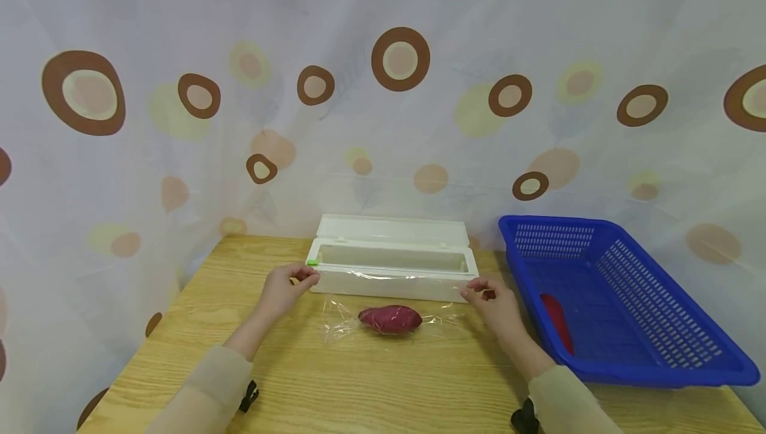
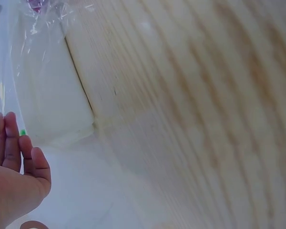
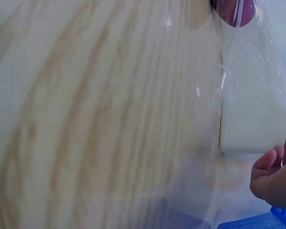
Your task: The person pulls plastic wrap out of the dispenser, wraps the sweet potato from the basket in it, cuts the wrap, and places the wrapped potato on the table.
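Note:
A purple-skinned sweet potato (image 1: 390, 320) lies on the wooden table, with clear cling film (image 1: 341, 321) around it and spreading out on both sides. Behind it stands a long white cling film dispenser (image 1: 389, 282), its lid (image 1: 391, 229) raised. A small green slider (image 1: 312, 262) sits at the dispenser's left end. My left hand (image 1: 287, 291) pinches the film's edge between thumb and finger at the front left corner. At the front right corner my right hand (image 1: 495, 304) pinches the other side. In the left wrist view the film (image 2: 43, 28) rises towards the left hand's fingertips.
A blue plastic basket (image 1: 604, 373) stands on the right, close beside the right forearm, with a red object (image 1: 556, 321) inside. A patterned curtain (image 1: 359, 121) hangs behind the table (image 1: 335, 387).

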A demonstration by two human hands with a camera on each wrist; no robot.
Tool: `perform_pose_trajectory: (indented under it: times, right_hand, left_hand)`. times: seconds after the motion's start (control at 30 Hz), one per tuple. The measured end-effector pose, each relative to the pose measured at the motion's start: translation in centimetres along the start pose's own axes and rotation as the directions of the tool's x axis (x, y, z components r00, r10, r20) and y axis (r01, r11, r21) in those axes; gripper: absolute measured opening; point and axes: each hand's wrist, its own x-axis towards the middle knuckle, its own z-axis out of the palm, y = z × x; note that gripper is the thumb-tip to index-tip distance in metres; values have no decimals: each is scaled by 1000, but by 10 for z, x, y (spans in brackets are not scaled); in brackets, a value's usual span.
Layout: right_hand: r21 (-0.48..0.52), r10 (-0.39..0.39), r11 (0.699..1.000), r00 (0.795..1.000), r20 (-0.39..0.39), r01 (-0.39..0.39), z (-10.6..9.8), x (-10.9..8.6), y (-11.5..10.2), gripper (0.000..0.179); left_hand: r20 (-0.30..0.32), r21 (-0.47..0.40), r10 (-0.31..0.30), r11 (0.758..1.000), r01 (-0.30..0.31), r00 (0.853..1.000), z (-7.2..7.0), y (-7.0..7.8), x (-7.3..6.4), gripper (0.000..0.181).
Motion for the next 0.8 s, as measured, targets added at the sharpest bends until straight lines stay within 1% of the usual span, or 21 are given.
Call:
perform_pose_trajectory:
  times: [0.07,0.2,0.33,0.43,0.57,0.6,0.7,0.8]
  right_hand:
    - [29,14,999,1000,18,-15,-1,0,1,30]
    - [84,62,994,996,70,-68,-4,-2,0,36]
    - [142,76,985,988,131,-95,-8,-5,-1,38]
    - [199,63,975,983,172,-97,-9,-7,-2,32]
    - [289,51,951,975,218,-114,-10,-8,-3,10]
    - [306,47,945,973,227,-117,-10,-7,-3,7]
    - [351,38,929,971,236,-121,-10,-7,-4,12]
    - [344,34,933,974,223,-111,-10,-7,-5,11]
  left_hand:
    - [-2,-1,2,1000,-2,1000,0,0,-1,8]
    - [3,-9,-10,1000,10,1000,-1,0,-2,9]
    - [5,-17,-27,999,27,1000,-1,-1,-2,9]
    - [4,-14,-30,999,30,1000,0,-1,-2,8]
    - [-2,-8,-13,1000,13,1000,3,-1,-1,8]
    - [-3,-7,-11,1000,11,1000,3,-1,0,9]
    - [-10,-11,-9,1000,9,1000,3,0,0,8]
    - [-7,-16,-9,1000,9,1000,3,1,-1,9]
